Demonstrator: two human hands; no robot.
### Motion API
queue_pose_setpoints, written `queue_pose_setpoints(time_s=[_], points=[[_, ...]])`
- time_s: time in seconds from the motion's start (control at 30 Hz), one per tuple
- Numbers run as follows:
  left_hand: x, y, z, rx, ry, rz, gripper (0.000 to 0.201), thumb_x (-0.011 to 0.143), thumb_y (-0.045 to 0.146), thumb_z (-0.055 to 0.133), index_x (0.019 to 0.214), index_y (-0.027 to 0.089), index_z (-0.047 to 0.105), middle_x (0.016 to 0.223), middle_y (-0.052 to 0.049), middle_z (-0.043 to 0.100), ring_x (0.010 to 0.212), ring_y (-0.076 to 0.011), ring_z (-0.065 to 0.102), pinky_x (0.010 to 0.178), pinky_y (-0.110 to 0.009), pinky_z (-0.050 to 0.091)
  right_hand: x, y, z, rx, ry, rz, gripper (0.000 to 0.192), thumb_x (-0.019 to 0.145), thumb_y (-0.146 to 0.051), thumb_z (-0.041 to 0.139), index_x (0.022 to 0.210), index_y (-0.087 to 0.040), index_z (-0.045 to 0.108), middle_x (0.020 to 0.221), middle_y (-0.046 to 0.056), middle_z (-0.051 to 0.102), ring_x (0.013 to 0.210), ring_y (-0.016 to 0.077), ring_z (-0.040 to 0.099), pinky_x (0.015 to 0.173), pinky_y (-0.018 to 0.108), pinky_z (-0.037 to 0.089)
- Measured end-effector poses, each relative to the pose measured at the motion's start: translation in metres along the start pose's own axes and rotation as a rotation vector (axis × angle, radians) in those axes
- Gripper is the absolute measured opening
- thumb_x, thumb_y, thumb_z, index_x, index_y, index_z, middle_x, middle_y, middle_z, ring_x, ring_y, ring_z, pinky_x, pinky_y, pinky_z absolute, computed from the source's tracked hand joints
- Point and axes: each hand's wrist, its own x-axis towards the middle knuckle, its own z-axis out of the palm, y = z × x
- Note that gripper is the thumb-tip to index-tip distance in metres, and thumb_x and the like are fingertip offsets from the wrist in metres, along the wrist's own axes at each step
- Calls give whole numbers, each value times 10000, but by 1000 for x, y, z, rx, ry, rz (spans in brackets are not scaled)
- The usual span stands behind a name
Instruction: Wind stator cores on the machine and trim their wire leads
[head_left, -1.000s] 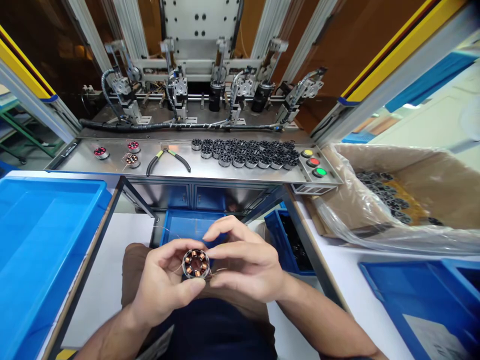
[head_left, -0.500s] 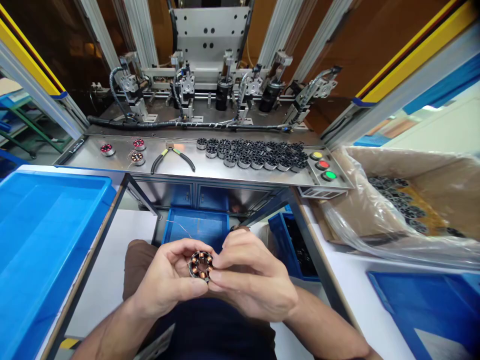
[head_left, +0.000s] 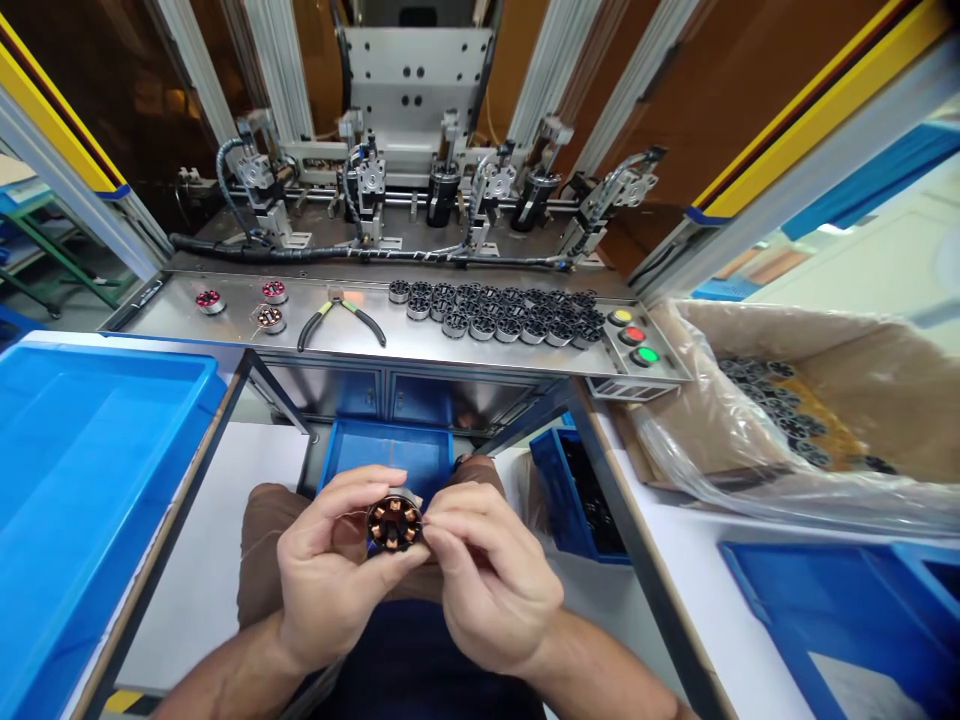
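Note:
My left hand (head_left: 322,570) grips a motor stator (head_left: 394,522) by its rim, thumb below and fingers above. Copper coils ring its inside, and its open face is tilted toward me. A thin wire trails off on its left. The thumb and fingers of my right hand (head_left: 495,580) are pinched together at the stator's right edge; whatever is between the fingertips is too small to make out. Beyond my hands, green-and-black cutting pliers (head_left: 337,312) lie spread on the metal ledge (head_left: 300,345).
Left of the pliers stand three wound stators (head_left: 271,320). Rows of black stators (head_left: 484,328) fill the ledge's right part, beside push buttons (head_left: 634,336). A machine fixture (head_left: 371,180) rises behind. A blue tray (head_left: 112,430) is at left, a plastic-lined carton (head_left: 847,400) at right.
The stator has tipped, so more of its outer side shows on top. My right hand has turned and drawn its fingers into a tighter pinch at the edge. The view has shifted slightly.

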Motion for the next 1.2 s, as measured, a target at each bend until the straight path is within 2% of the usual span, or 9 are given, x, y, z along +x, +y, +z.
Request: queue_pose_setpoints(time_s=[0.17,0.3,0.37,0.43,0.6,0.93,1.03,1.1,1.2], points=[[-5,-3,3,-46,11,-40,478,694,56,839,1078,299,694,1146,-24,719,918,-146,728,810,-235,616,-1,2,7,57,27,105,137,915,-106,572,850,-196,651,729,29,627,668,147,593,604,282,523],[0,-3,-7,-167,-146,-221,623,686,364,881,1246,301,615,1242,-61,655,1071,-191,663,910,-262,563,4,10,4,20,-18,11,130,930,-113,558,852,-186,632,730,25,621,680,143,587,619,277,515],[3,-3,-15,-180,-279,-321,633,749,485,806,1298,266,582,1150,-64,660,970,-160,643,862,-237,547,7,13,0,12,-37,-22,128,920,-89,562,859,-180,628,734,19,620,685,135,584,629,268,508],[6,-3,-21,-201,-379,-377,492,857,487,699,1274,250,593,1001,-40,663,828,-117,612,768,-209,529,8,16,-2,11,-58,-32,134,908,-65,566,870,-177,629,749,19,627,698,133,588,640,266,504],[7,-7,-22,-361,-401,-443,295,946,404,599,1197,251,620,848,-24,680,735,-122,637,662,-216,521,9,15,-8,-26,-98,-20,154,890,-37,566,866,-177,626,757,22,632,705,137,592,647,269,497],[5,-9,-22,-446,-406,-396,358,942,377,608,1284,271,596,942,-47,671,801,-152,674,676,-244,565,14,11,-12,-83,-129,-8,143,896,-50,572,838,-161,640,738,21,631,697,121,591,660,241,490],[6,-7,-24,-431,-409,-343,306,946,343,604,1245,279,619,1121,-70,641,834,-149,680,679,-248,577,15,10,-12,-76,-130,20,136,899,-62,586,828,-160,647,735,19,635,699,118,598,663,234,492],[7,-5,-26,-407,-393,-303,248,945,301,609,1190,279,637,1260,-78,598,897,-153,678,716,-258,590,16,9,-12,-61,-139,41,144,903,-70,587,808,-161,646,720,15,634,689,116,598,657,232,492],[8,-3,-29,-374,-352,-249,203,927,257,644,1130,268,637,1244,-69,645,1029,-169,666,854,-274,578,19,6,-13,-41,-152,55,150,904,-76,589,791,-162,638,696,12,623,669,116,593,636,232,493]])
